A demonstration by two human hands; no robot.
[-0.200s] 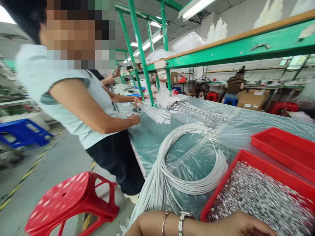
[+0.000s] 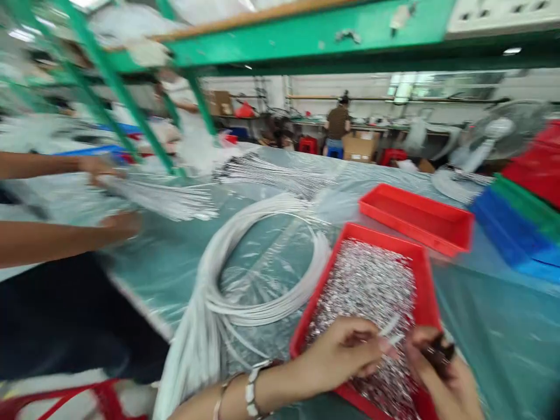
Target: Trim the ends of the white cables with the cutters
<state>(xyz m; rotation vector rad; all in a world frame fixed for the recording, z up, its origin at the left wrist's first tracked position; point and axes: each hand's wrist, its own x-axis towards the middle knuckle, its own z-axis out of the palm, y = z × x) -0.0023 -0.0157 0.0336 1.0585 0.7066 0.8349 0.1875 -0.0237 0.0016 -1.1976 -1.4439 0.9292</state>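
Green workbench (image 2: 494,318) is all covered in clear plastic, with a coil of white cables (image 2: 209,286) around 7 o'clock and a red tray (image 2: 431,286) of tiny silvery metal bits (image 2: 367,283) toward 4. Over that tray, around 5 o'clock, the left hand (image 2: 343,356) has some thin white pieces (image 2: 391,325) pinched in its fingertips, and just beside it the right hand (image 2: 441,376) is curled at a dark thing (image 2: 439,353), too blurry to tell how tight.
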